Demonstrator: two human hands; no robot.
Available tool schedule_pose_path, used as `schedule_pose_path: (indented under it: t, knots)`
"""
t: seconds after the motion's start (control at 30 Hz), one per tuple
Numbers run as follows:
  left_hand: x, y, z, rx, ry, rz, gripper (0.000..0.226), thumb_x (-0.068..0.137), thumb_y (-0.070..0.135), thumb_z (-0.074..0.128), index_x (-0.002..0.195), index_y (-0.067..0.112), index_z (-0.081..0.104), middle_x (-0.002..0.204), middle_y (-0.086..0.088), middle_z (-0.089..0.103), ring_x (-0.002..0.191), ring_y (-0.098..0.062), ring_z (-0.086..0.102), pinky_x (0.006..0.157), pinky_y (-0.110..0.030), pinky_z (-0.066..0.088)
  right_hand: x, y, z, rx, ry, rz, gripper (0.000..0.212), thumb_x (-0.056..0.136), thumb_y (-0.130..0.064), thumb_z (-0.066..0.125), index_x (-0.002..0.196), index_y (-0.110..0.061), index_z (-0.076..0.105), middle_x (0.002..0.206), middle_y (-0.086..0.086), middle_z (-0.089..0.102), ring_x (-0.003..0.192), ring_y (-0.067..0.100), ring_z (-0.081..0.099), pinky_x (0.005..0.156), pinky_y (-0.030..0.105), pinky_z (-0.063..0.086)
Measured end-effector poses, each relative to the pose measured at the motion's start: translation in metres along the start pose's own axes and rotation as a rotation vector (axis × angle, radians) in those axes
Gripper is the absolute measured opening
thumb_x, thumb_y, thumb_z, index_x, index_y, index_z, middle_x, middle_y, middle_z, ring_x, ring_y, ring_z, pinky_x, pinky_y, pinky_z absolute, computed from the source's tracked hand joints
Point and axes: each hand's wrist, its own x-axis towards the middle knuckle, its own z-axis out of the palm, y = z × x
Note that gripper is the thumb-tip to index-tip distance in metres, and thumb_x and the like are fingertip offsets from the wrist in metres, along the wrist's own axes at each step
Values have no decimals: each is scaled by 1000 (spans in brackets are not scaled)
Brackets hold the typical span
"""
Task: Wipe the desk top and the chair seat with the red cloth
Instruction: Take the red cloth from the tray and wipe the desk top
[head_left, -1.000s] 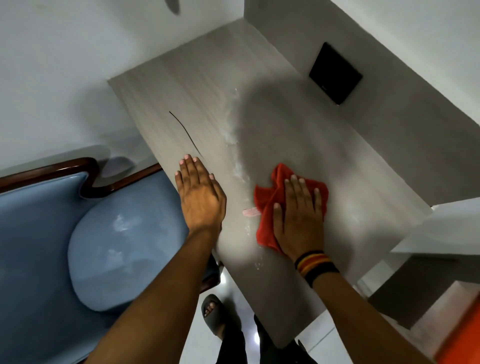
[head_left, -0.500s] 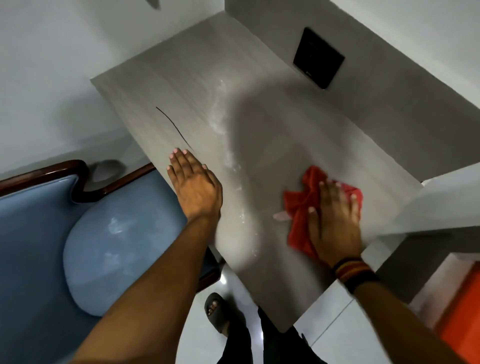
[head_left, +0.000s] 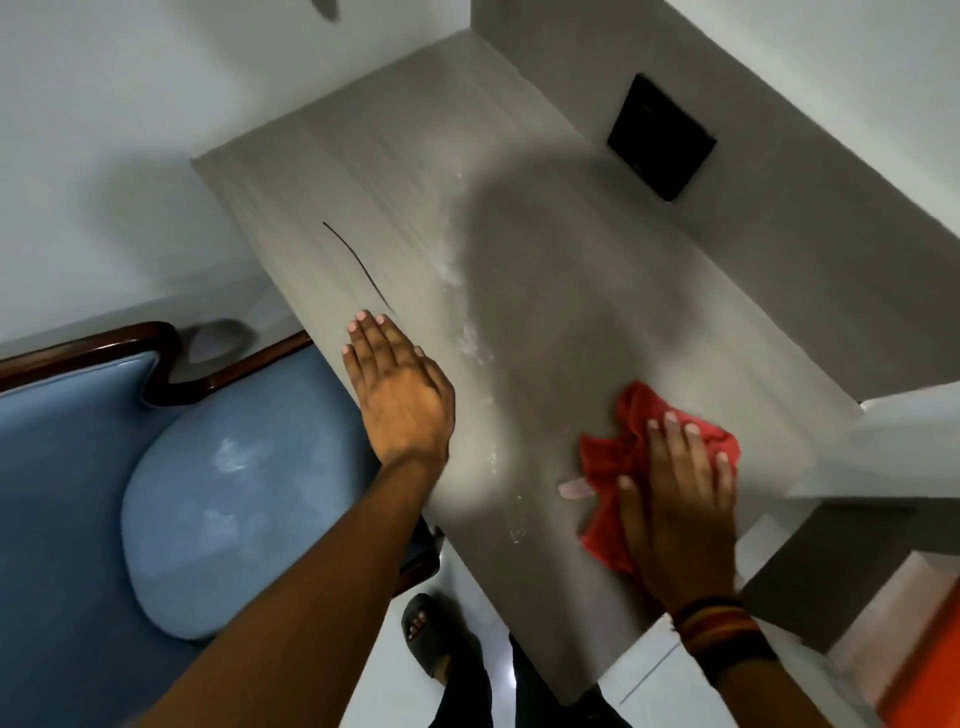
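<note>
The grey wood-grain desk top (head_left: 405, 171) runs from the upper middle down to the lower right. My right hand (head_left: 675, 499) lies flat on the crumpled red cloth (head_left: 613, 452) and presses it to the desk near the right edge. My left hand (head_left: 400, 384) rests palm down, fingers together, on the desk's left edge, holding nothing. A thin dark curved line (head_left: 358, 267) and white smears (head_left: 472, 343) mark the desk. A small pink scrap (head_left: 574, 488) lies just left of the cloth. The blue padded chair seat (head_left: 234, 493) sits lower left, beside the desk.
A black square plate (head_left: 662, 137) is set in the grey back panel behind the desk. The chair has a dark wooden frame (head_left: 156, 374). A white ledge (head_left: 909, 431) adjoins the desk on the right. My sandalled foot (head_left: 426, 634) stands on the pale tiled floor below.
My right hand slid the red cloth rightwards across the desk, from the middle to near the right edge. The left hand stayed flat on the left edge.
</note>
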Motion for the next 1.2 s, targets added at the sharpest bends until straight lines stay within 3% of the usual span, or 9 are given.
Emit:
schedule_pose_path:
  t: [0.13, 0.27, 0.47, 0.6, 0.7, 0.8, 0.97, 1.07, 1.2]
  knots:
    - [2, 1, 1, -14, -6, -25, 65, 106, 27, 21, 163, -4, 14, 172, -24, 13, 163, -35, 10, 132, -51, 15, 32, -45, -3, -50, -18, 77, 75, 102, -55, 26, 163, -10, 21, 169, 15, 26, 157, 35, 24, 128, 60, 12]
    - [2, 0, 5, -52, 34, -12, 63, 108, 23, 30, 163, -4, 17, 172, -23, 15, 163, -35, 9, 132, -51, 14, 117, -107, 2, 2, 15, -123, 74, 103, -51, 28, 163, -9, 22, 170, 15, 24, 159, 33, 21, 129, 59, 11]
    - [3, 1, 7, -73, 38, -29, 61, 109, 23, 32, 164, 0, 18, 174, -18, 14, 164, -30, 6, 133, -48, 11, 262, -169, -9, 43, -20, -204, 70, 103, -45, 29, 163, -9, 21, 172, 13, 20, 160, 30, 15, 129, 58, 8]
    - [2, 1, 3, -85, 9, -38, 61, 110, 24, 32, 165, 1, 16, 174, -17, 11, 164, -28, 4, 134, -45, 6, 190, -116, -4, 43, 3, -331, 64, 102, -38, 33, 162, -15, 29, 170, 6, 28, 159, 26, 23, 129, 55, 14]
    - [10, 0, -1, -109, -16, -40, 62, 111, 25, 30, 166, 2, 11, 175, -15, 6, 164, -27, -1, 134, -44, 4, 121, -42, -3, 27, 4, -236, 66, 99, -36, 33, 162, -17, 27, 170, 7, 27, 157, 28, 27, 127, 57, 19]
    - [26, 0, -5, -128, -30, -41, 62, 112, 24, 29, 166, 3, 9, 175, -15, 2, 164, -26, -3, 134, -44, 3, 125, -23, -7, 5, -24, -129, 68, 98, -35, 30, 163, -14, 25, 170, 11, 27, 157, 32, 27, 126, 61, 18]
    - [27, 2, -1, -192, 22, -65, 61, 110, 19, 35, 165, 2, 15, 175, -15, 9, 164, -26, 3, 134, -45, 7, 248, -86, -14, 57, 27, -68, 72, 94, -36, 36, 161, -11, 31, 169, 13, 29, 157, 33, 27, 128, 59, 13]
    - [27, -1, 4, -213, 56, -45, 61, 107, 18, 35, 164, 1, 21, 174, -15, 14, 164, -26, 7, 134, -47, 11, 324, -159, -13, 104, 11, -103, 71, 97, -39, 36, 162, -10, 27, 171, 13, 24, 159, 32, 20, 129, 58, 8]
    - [29, -3, 4, -201, 41, -48, 62, 106, 21, 34, 164, 3, 22, 174, -14, 14, 164, -25, 8, 133, -48, 13, 309, -233, -6, 53, -26, -476, 69, 98, -39, 34, 162, -14, 26, 172, 7, 23, 160, 28, 16, 129, 56, 8]
